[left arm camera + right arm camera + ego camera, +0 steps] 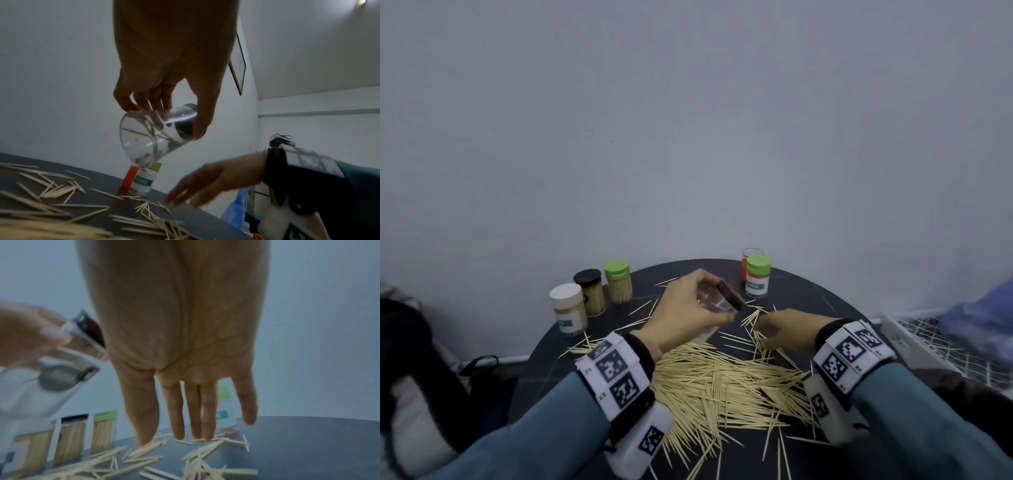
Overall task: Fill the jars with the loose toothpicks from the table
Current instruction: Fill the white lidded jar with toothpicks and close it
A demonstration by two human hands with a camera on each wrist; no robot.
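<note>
Head view shows the loose toothpicks (726, 380) heaped across the near half of the round dark table (822, 301), with strays thinning out toward the far edge. Above the heap the left hand (685, 308) grips a clear jar (717, 301), fingers and thumb curled round its wall, held tilted with its dark lid (729, 294) pointing up and to the right. In the left wrist view a few toothpicks lie inside it, so it is nearly empty. The right hand (780, 330) is down beside it, fingers straight and spread, tips touching a small cluster of sticks and holding nothing.

Three capped jars stand at the table's left edge, packed full: white-lidded (568, 308), black-lidded (589, 291) and green-lidded (618, 281). Another green-lidded jar (757, 275) and an orange-labelled glass (748, 260) stand at the far right.

To do this step well, the person would likely rake the sticks parallel first, pinch them as one bundle, and feed them in points-first with the jar's mouth tilted toward the hand. Whether the lid is seated cannot be told.
</note>
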